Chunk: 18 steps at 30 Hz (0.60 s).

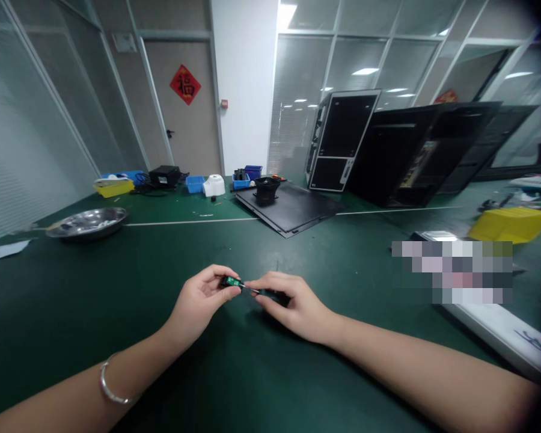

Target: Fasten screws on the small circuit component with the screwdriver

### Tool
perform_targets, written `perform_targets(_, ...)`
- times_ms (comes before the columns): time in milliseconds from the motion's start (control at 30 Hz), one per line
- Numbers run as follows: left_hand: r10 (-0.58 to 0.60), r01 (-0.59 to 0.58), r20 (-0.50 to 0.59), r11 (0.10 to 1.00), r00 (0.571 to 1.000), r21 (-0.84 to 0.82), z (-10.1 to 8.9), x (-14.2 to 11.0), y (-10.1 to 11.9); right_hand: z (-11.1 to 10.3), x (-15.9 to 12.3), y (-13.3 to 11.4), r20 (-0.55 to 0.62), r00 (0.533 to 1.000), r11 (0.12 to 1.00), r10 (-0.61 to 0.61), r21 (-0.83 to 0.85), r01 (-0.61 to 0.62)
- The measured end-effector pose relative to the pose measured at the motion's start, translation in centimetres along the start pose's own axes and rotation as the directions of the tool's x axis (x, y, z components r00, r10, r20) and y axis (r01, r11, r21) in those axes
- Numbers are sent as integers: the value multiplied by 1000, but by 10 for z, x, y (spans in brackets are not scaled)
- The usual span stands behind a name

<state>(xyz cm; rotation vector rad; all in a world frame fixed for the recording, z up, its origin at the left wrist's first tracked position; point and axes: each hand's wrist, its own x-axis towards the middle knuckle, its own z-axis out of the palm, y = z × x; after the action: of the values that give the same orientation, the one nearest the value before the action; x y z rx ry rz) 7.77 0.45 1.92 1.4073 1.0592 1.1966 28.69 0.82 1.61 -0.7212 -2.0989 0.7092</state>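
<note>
Between the thumb and fingers of my left hand (204, 296) is a small green circuit board (232, 281) with a black part at its left end. My right hand (300, 304) is closed around a screwdriver (253, 291); its thin metal shaft points left and its dark handle is mostly hidden under my fingers. The shaft's tip meets the board's right edge, though whether it sits in a screw is too small to make out. Both hands are just above the green tabletop (175, 385).
A metal bowl (90, 224) stands at the left. Farther back lie a black panel (297, 207) with a black funnel-shaped part (266, 189) on it, blue bins (195, 184) and a white housing (214, 185). Computer cases (342, 141), a yellow bin (511, 225) and a long white box (500, 328) occupy the right.
</note>
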Motion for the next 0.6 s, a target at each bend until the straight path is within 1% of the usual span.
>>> perform_targets(100, -32, 32, 35, 999, 999, -2, 0, -1, 1, 0, 0, 1, -4, 1000, 1000, -7, -3, 7)
perform_targets(167, -29, 29, 48, 1000, 998, 6, 1, -2, 1, 0, 0, 1, -1, 1000, 1000, -15, -6, 15)
perform_targets(600, -35, 35, 52, 999, 998, -4, 1, -1, 0, 0, 0, 2, 1, 1000, 999, -30, 16, 30)
